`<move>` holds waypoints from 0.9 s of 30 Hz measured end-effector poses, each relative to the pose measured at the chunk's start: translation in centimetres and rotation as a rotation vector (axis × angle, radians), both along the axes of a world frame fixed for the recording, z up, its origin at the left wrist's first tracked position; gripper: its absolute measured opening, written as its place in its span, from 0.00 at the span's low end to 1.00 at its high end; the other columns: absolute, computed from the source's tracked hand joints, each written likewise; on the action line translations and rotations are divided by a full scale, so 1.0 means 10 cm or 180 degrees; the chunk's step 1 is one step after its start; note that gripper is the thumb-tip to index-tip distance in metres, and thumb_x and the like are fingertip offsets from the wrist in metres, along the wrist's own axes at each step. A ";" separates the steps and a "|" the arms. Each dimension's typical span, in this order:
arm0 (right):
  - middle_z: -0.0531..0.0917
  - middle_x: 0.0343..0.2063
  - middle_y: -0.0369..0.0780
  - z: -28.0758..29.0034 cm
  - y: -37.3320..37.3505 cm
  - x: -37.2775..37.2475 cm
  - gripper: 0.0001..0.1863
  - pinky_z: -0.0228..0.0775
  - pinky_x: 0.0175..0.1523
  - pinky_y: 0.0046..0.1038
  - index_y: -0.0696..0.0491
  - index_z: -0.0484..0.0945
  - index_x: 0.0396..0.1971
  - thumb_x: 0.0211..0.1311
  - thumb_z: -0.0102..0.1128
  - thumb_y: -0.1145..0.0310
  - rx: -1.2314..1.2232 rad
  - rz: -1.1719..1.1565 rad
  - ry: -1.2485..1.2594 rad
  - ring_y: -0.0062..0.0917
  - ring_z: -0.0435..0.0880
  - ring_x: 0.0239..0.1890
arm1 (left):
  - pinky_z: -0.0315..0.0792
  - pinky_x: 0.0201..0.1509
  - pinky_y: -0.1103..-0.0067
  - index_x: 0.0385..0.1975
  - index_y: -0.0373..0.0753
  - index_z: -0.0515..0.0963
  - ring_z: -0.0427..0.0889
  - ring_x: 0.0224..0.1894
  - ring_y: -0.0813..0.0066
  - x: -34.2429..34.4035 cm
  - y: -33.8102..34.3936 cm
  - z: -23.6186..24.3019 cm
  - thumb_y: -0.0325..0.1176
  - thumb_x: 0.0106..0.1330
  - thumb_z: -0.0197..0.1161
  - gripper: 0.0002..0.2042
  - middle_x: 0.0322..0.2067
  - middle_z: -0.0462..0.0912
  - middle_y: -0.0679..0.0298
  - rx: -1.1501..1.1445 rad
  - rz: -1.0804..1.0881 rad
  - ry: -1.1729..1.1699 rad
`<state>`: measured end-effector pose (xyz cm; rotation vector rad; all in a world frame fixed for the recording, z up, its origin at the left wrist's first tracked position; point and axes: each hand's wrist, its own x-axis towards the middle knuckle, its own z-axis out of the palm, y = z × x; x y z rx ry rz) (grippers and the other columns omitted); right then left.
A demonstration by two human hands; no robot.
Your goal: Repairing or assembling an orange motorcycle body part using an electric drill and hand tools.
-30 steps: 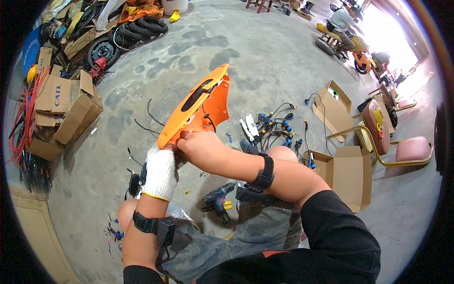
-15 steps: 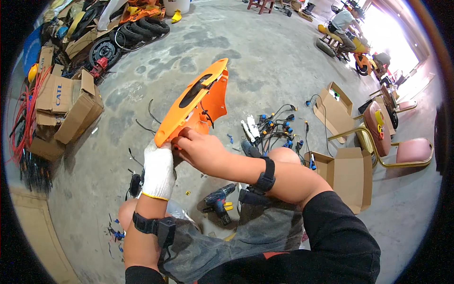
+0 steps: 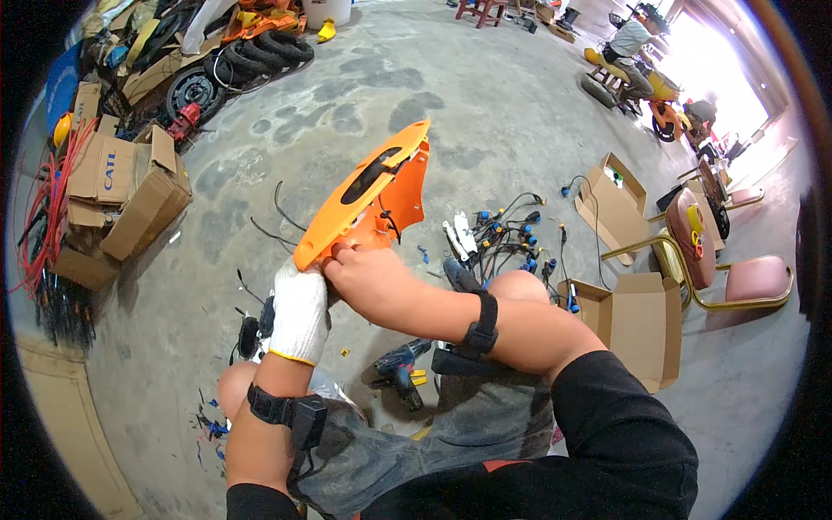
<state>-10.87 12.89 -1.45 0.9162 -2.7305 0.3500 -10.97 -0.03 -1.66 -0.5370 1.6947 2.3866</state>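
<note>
1. A stained grey concrete floor (image 3: 485, 113) spread beneath everything. Clock directions here were read from the middle of the orange panel, with twelve at the top.
2. A chair with a pink padded seat (image 3: 756, 279) and a gold-coloured tubular metal frame stood well apart, a little past three o'clock.
3. A brown corrugated cardboard carton (image 3: 143, 208) with raised flaps sat at nine o'clock, near a tangle of thin red cable (image 3: 52, 204).
4. A shallow brown cardboard box (image 3: 641, 329) lay opened out at four o'clock.
5. The orange curved plastic panel (image 3: 342, 218) with a dark oval inset was held tilted above the floor, its upper end pointing toward one o'clock and its lower end at the hands.
6. A cluster of black cables with blue connectors (image 3: 527, 230) lay between three and four o'clock.
7. A dark power drill with a blue section (image 3: 401, 368) rested between five and six o'clock.
8. The left hand (image 3: 299, 303), in a white knitted glove, gripped the panel's lower end from seven o'clock.
9. The bare right hand (image 3: 373, 276), at six o'clock, had bent fingers against the panel's inner side; whether they pinched anything could not be told.
10. A tiny yellow piece (image 3: 345, 353) lay at six o'clock.
</note>
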 end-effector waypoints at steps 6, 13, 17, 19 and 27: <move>0.78 0.29 0.39 -0.01 -0.04 0.01 0.09 0.78 0.32 0.32 0.55 0.77 0.34 0.52 0.57 0.71 0.0206 -0.0066 -0.0036 0.34 0.83 0.32 | 0.78 0.31 0.72 0.49 0.35 0.75 0.82 0.32 0.68 -0.01 0.00 0.04 0.31 0.70 0.52 0.12 0.35 0.81 0.61 -0.0051 0.0118 -0.0190; 0.79 0.29 0.41 -0.08 -0.10 0.09 0.08 0.77 0.32 0.34 0.55 0.78 0.31 0.51 0.58 0.70 0.0117 -0.0189 0.0204 0.33 0.83 0.31 | 0.76 0.34 0.72 0.46 0.34 0.76 0.81 0.33 0.68 0.04 -0.04 0.06 0.31 0.67 0.56 0.12 0.33 0.81 0.61 -0.0291 0.0047 -0.0148; 0.78 0.36 0.38 -0.05 0.09 0.06 0.10 0.77 0.36 0.35 0.49 0.77 0.39 0.55 0.59 0.69 -0.0621 0.0107 -0.0187 0.36 0.82 0.36 | 0.76 0.36 0.73 0.46 0.32 0.76 0.81 0.33 0.68 0.03 -0.07 0.00 0.30 0.65 0.58 0.13 0.35 0.82 0.60 -0.0152 0.0054 0.0055; 0.79 0.36 0.37 -0.07 0.16 -0.01 0.11 0.77 0.38 0.34 0.48 0.79 0.40 0.55 0.60 0.70 -0.0804 0.0337 -0.0316 0.36 0.82 0.37 | 0.76 0.37 0.72 0.45 0.31 0.76 0.81 0.33 0.67 0.04 -0.08 0.01 0.30 0.64 0.58 0.13 0.36 0.82 0.59 -0.0151 0.0066 0.0020; 0.81 0.32 0.45 0.05 0.30 -0.22 0.07 0.76 0.41 0.41 0.53 0.80 0.33 0.55 0.58 0.70 -0.0747 0.0495 -0.0647 0.43 0.82 0.36 | 0.64 0.21 0.75 0.36 0.30 0.79 0.71 0.20 0.75 0.06 0.01 0.16 0.36 0.65 0.56 0.13 0.21 0.76 0.65 -0.0455 -0.0002 0.0381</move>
